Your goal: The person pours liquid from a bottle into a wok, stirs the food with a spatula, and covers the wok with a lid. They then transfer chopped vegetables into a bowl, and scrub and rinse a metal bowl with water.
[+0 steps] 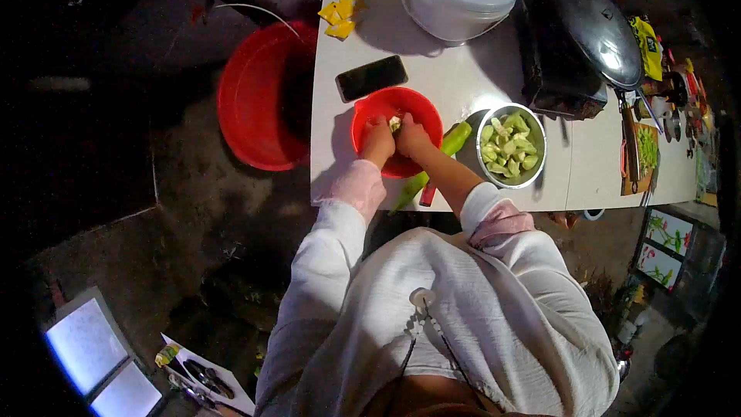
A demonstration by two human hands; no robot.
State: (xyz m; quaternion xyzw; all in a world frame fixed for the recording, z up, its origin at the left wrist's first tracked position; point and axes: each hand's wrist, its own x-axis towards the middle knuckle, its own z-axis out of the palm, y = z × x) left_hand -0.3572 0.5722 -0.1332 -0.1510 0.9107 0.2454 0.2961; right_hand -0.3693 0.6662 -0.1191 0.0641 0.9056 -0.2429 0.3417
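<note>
Both my hands are inside a red plastic bowl (pixel 436 120) near the table's front edge. Between my left hand (pixel 377 143) and my right hand (pixel 413 137) shows a small pale vegetable piece (pixel 395 123). The fingers of both hands are curled in around it, their tips partly hidden. Right of the bowl stands a metal bowl (pixel 543 150) holding many cut, pale green vegetable chunks (pixel 508 145). A long green vegetable (pixel 456 139) lies between the two bowls, and another green vegetable (pixel 409 191) lies under my right forearm. Beside that is a red handle (pixel 428 195).
A black phone (pixel 371 79) lies behind the red bowl. Yellow packets (pixel 340 17) and a lidded white bucket (pixel 461 0) are at the back. A dark wok lid (pixel 594 27) and cutting board (pixel 639 158) are at right. A large red tub (pixel 258 100) stands left.
</note>
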